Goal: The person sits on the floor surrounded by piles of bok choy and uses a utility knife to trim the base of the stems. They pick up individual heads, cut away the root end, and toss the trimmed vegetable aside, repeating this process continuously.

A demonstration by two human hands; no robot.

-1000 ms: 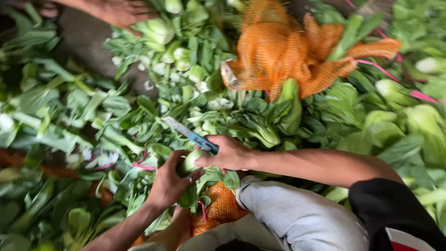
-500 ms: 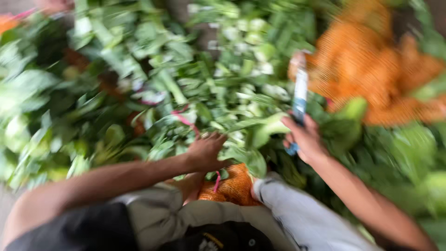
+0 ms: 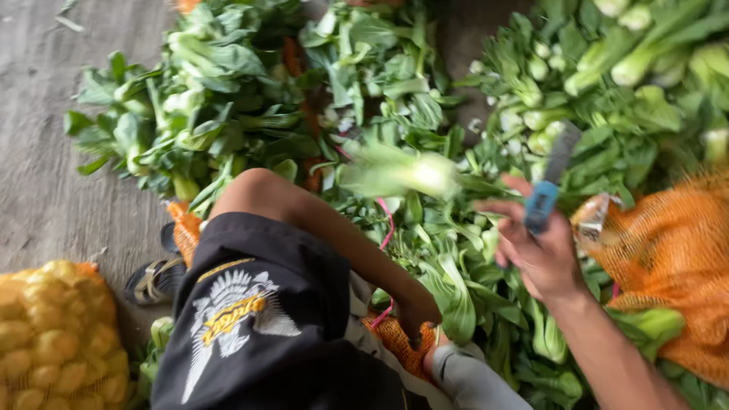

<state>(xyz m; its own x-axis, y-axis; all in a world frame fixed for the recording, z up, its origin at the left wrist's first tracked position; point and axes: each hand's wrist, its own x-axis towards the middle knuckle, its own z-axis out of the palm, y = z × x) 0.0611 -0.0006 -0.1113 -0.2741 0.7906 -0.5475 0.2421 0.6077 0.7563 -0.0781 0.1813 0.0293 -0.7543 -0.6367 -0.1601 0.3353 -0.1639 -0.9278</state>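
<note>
Gripping blue-handled knife (image 3: pixel 548 186) — right hand (image 3: pixel 541 254) over greens (image 3: pixel 456 281)

We wear a black short-sleeved shirt (image 3: pixel 266 319) with a white-and-yellow winged print (image 3: pixel 231 311) on its sleeve, and light grey trousers (image 3: pixel 474 380) just right of that shirt; both forearms are bare.

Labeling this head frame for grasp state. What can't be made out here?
- Left hand: fingers tucked down among the leaves and orange mesh, so any grasp is hidden.
- Blurred bok choy: motion-smeared; nothing visibly supports it.
- Knife in right hand: blade blurred, edge unclear.
- Orange net sack: cut off by right edge.
- Yellow sack: cut off by the left and bottom edges.
</note>
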